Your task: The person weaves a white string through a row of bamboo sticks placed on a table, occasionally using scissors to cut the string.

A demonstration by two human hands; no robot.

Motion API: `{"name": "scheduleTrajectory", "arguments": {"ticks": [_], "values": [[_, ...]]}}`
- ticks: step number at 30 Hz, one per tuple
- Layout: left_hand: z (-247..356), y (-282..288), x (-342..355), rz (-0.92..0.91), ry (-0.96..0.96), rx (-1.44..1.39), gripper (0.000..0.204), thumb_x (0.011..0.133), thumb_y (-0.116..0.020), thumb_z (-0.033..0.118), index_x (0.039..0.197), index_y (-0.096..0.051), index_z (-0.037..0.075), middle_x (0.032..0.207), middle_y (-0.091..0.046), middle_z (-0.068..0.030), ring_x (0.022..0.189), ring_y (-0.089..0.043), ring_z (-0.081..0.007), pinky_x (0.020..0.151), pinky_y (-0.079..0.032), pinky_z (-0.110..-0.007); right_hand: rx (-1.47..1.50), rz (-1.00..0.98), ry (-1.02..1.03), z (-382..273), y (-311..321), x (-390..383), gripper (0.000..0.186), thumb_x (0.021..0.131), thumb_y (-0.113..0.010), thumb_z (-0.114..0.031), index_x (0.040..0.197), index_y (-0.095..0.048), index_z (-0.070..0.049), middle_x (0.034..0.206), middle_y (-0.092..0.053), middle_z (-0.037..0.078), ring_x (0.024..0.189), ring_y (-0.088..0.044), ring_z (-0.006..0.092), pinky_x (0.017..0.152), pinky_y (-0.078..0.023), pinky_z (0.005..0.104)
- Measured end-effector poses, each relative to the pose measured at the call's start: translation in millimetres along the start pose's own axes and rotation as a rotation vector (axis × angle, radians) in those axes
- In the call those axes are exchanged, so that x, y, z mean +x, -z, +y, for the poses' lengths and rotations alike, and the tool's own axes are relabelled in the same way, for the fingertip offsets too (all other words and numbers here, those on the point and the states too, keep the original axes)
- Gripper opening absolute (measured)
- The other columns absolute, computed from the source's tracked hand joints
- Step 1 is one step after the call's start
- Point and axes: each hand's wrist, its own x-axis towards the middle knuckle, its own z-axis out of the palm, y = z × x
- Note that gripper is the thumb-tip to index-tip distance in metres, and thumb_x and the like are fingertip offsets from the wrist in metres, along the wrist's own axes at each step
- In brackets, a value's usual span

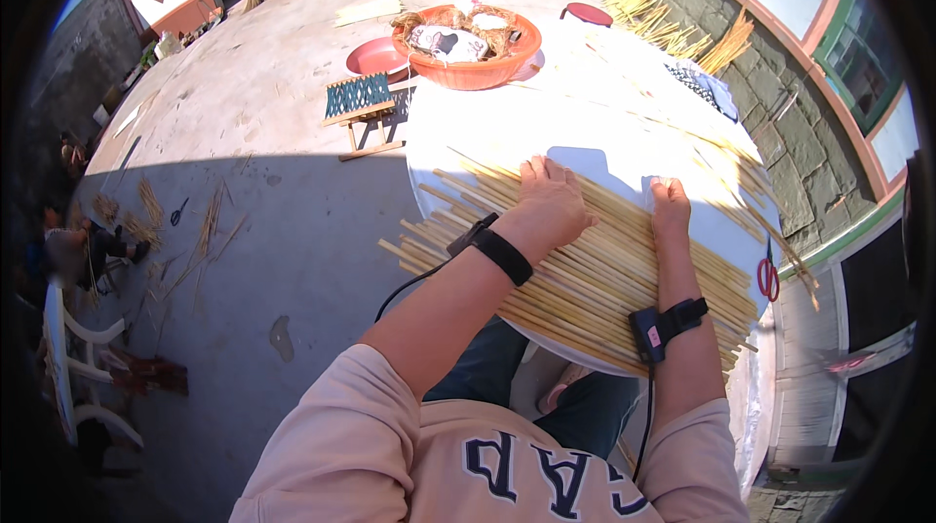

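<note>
A row of long yellow straw stalks (604,274) lies side by side across the round white-covered table (585,75) in front of me. My left hand (551,203) bears on the stalks near their far edge, with its fingers bent together over them. To its right, at the far side of the row, my right hand (670,206) is closed in a pinch; what its fingertips hold is too small to make out. Both wrists carry black straps with small devices and cables. Red-handled scissors (768,281) lie at the table's right edge.
An orange basin (468,73) with bundled material stands at the table's far edge. Loose straw (741,148) lies on the right. A folding stool (359,106) and red bowl (378,57) are at the left. Another person (93,245) sits far left, near scattered straw.
</note>
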Motion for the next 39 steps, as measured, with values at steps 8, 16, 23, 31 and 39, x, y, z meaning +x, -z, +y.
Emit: {"name": "scheduleTrajectory", "arguments": {"ticks": [8, 16, 23, 31, 39], "values": [[-36, -20, -74, 0.245, -0.286, -0.015, 0.066, 0.085, -0.047, 0.042, 0.124, -0.033, -0.010, 0.128, -0.030, -0.0343, 0.125, -0.023, -0.0453, 0.104, -0.020, -0.047, -0.093, 0.010, 0.065, -1, -5, -2, 0.020, 0.082, -0.056, -0.021, 0.073, -0.049, -0.004, 0.061, -0.045, -0.003, 0.058, -0.037, 0.0065, 0.054, -0.035, 0.0236], [10, 4, 9, 0.147, -0.127, 0.067, 0.073, 0.087, -0.040, 0.048, 0.130, -0.026, -0.010, 0.131, -0.027, -0.0337, 0.127, -0.021, -0.0434, 0.104, -0.016, -0.049, -0.096, -0.005, 0.011, 7, 2, 0, 0.020, 0.084, -0.055, -0.021, 0.073, -0.050, -0.004, 0.063, -0.045, -0.003, 0.057, -0.037, 0.0057, 0.052, -0.033, 0.0232], [-14, -45, 28, 0.269, 0.161, 0.121, 0.082, 0.082, -0.040, 0.057, 0.130, -0.028, -0.008, 0.131, -0.026, -0.0345, 0.126, -0.021, -0.0439, 0.102, -0.015, -0.051, -0.081, -0.008, 0.068, 10, 5, 2, 0.019, 0.084, -0.055, -0.021, 0.075, -0.051, -0.005, 0.063, -0.046, -0.003, 0.056, -0.036, 0.0048, 0.050, -0.031, 0.0224], [-17, -51, 25, 0.380, 0.152, 0.105, 0.081, 0.081, -0.042, 0.057, 0.128, -0.032, -0.008, 0.130, -0.027, -0.0354, 0.125, -0.021, -0.0448, 0.101, -0.016, -0.053, -0.086, -0.015, 0.035, 7, 2, 1, 0.017, 0.084, -0.055, -0.020, 0.075, -0.051, -0.006, 0.062, -0.045, -0.004, 0.056, -0.036, 0.0044, 0.049, -0.031, 0.0220], [-16, -50, 24, 0.359, 0.149, 0.092, 0.078, 0.083, -0.039, 0.056, 0.130, -0.030, -0.007, 0.132, -0.025, -0.0335, 0.126, -0.019, -0.0443, 0.101, -0.015, -0.053, -0.119, -0.028, 0.056, 7, 2, 2, 0.020, 0.083, -0.055, -0.020, 0.071, -0.048, -0.006, 0.061, -0.043, -0.004, 0.055, -0.035, 0.0050, 0.048, -0.031, 0.0224]]}}
